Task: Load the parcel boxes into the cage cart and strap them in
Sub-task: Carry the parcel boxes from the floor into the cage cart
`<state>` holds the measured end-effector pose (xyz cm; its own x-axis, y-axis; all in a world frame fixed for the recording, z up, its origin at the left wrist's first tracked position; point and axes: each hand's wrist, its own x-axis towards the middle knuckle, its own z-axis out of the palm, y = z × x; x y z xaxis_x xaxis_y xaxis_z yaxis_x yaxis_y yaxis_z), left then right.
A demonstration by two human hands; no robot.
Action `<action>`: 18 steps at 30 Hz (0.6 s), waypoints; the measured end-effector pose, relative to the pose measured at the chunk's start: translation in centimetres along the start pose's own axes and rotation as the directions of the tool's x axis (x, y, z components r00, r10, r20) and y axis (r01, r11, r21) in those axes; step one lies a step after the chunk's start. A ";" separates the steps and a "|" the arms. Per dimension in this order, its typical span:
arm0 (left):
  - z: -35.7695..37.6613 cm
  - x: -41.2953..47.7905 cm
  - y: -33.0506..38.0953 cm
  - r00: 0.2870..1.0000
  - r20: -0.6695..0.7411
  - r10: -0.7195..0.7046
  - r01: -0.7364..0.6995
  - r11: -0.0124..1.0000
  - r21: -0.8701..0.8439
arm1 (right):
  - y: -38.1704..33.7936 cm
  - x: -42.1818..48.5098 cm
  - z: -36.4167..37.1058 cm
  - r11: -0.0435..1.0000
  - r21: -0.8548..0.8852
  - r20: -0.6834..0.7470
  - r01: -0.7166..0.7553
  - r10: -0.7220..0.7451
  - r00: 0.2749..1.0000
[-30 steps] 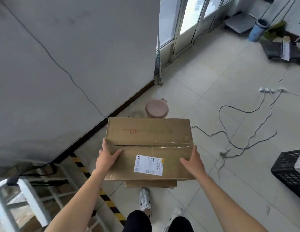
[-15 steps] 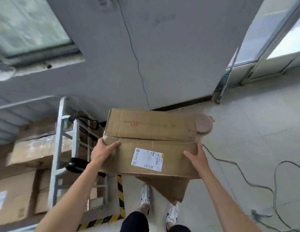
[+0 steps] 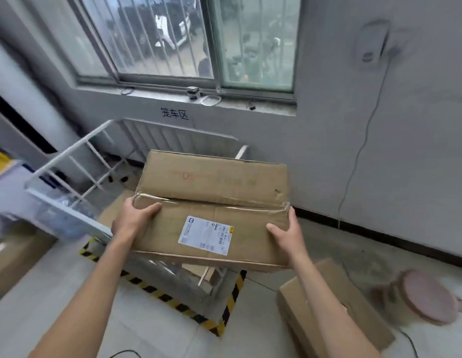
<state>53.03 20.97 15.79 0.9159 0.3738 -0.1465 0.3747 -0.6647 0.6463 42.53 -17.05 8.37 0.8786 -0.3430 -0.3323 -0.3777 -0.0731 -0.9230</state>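
A flat brown cardboard parcel box [image 3: 212, 210] with a white shipping label [image 3: 205, 235] on its near half and a clear-taped seam across its top is held in the air between both hands, in the middle of the view. The left hand [image 3: 133, 219] clamps the box's near left corner, thumb laid over the top by the taped seam and the fingers wrapped under the edge, out of sight. The right hand [image 3: 289, 232] presses flat against the box's right side near the near corner, fingers together and pointing far, thumb lying on the top face. The box tilts slightly, its far edge higher in the picture, and faint red writing shows on its far half.

Directly below and to the left of the box stands the white metal cage cart [image 3: 77, 182], its barred side rails rising on the left and far sides. The box hangs over the cart's open top, not touching the rails. More brown cardboard [image 3: 116, 205] lies inside the cart under the held box. Yellow-and-black hazard tape [image 3: 173, 302] marks the floor around the cart's near edge.

On the floor at the near right lies another brown cardboard box [image 3: 335, 311], partly behind the right forearm, and just right of it a round pink lidded tub [image 3: 428, 295]. A barred window [image 3: 183, 40] fills the far wall.
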 end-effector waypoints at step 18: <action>-8.4 16.8 -18.8 0.994 0.108 -0.013 0.018 0.999 -0.046 | -3.7 -2.7 25.1 0.920 -0.364 -0.226 -0.143 0.062 0.972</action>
<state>60.15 45.22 7.49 0.9211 0.3108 -0.2347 0.3842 -0.6270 0.6776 48.89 7.63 7.80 0.7648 -0.5496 -0.3361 -0.5796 -0.3593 -0.7315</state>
